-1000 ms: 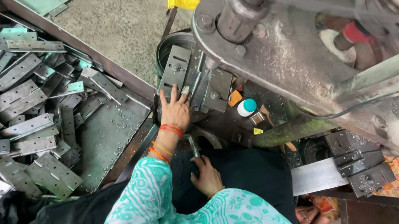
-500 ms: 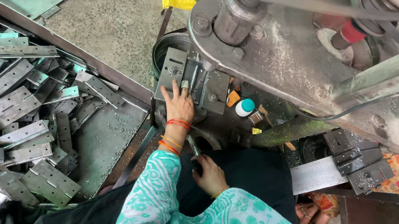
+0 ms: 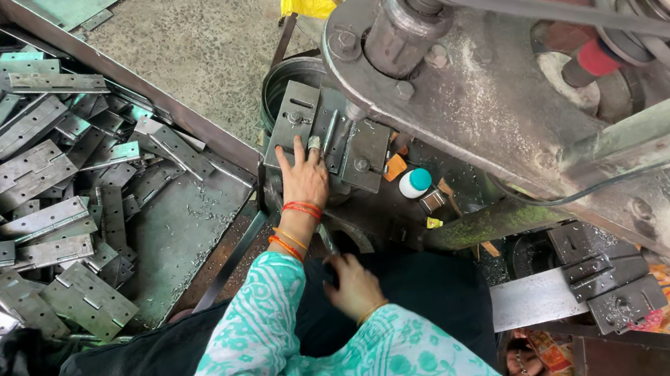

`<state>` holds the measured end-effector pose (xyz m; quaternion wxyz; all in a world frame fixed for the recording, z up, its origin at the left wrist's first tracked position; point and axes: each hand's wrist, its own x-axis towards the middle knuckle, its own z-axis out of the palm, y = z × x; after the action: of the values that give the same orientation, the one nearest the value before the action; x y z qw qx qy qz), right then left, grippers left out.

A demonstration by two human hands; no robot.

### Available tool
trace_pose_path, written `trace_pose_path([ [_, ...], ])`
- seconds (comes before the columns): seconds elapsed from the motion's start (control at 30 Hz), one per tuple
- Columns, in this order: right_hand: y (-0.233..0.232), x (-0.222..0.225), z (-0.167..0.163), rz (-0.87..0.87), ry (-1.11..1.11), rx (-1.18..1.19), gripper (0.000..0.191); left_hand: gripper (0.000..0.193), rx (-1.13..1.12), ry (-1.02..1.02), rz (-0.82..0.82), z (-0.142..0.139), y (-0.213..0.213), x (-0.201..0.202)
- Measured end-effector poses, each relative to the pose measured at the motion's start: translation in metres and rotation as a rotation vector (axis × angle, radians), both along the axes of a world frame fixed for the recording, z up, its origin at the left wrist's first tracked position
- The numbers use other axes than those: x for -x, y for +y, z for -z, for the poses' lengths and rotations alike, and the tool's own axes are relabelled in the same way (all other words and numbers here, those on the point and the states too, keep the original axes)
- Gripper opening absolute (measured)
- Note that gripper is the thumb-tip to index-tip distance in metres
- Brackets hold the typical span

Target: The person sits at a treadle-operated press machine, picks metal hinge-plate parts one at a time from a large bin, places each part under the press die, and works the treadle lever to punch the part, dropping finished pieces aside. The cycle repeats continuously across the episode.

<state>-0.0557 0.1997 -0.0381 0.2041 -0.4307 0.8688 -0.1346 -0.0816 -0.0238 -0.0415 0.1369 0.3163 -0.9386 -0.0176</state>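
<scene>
Right now, hinge under the left hand: a grey metal hinge (image 3: 298,121) lies flat on the bed of the press machine (image 3: 481,117), its near end under the fingertips.
Left hand (image 3: 304,179): stretched forward, palm down, fingers (image 3: 289,156) slightly spread and pressing on the hinge rather than gripping it; red and orange bangles (image 3: 295,224) circle the wrist behind them.
Just right of those fingers: more hinge leaves (image 3: 356,151) sit side by side on the same bed, overlapping one another.
Right hand (image 3: 355,284): drawn back close to the body, fingers curled together around a thin metal handle (image 3: 327,241) that rises toward the machine; whether they squeeze it tight I cannot tell.
Beyond the right-hand fingers: a small white bottle with a teal cap (image 3: 415,182) stands on the dark machine base, near small orange and yellow scraps.
Above the fingertips: a heavy shaft and pulley with a belt (image 3: 526,3) run across the press.
Far left of the left hand: an open metal tray (image 3: 177,234) holds a loose heap of grey hinges (image 3: 34,193), piled every way.
Low right, well apart from both hands: a stack of finished hinges (image 3: 610,281) rests on a pale plate.
Sleeve: teal and white patterned cloth (image 3: 288,358) covers the near arm.
</scene>
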Motion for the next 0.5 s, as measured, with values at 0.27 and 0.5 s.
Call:
trace_pose_path([
  [0.27, 0.019, -0.021, 0.044, 0.042, -0.005, 0.214, 0.045, 0.041, 0.076, 0.107, 0.007, 0.013, -0.001, -0.006],
  [0.5, -0.004, 0.009, -0.016, -0.047, -0.034, 0.043, 0.046, 0.04, 0.068, 0.103, 0.004, 0.02, -0.005, 0.002],
])
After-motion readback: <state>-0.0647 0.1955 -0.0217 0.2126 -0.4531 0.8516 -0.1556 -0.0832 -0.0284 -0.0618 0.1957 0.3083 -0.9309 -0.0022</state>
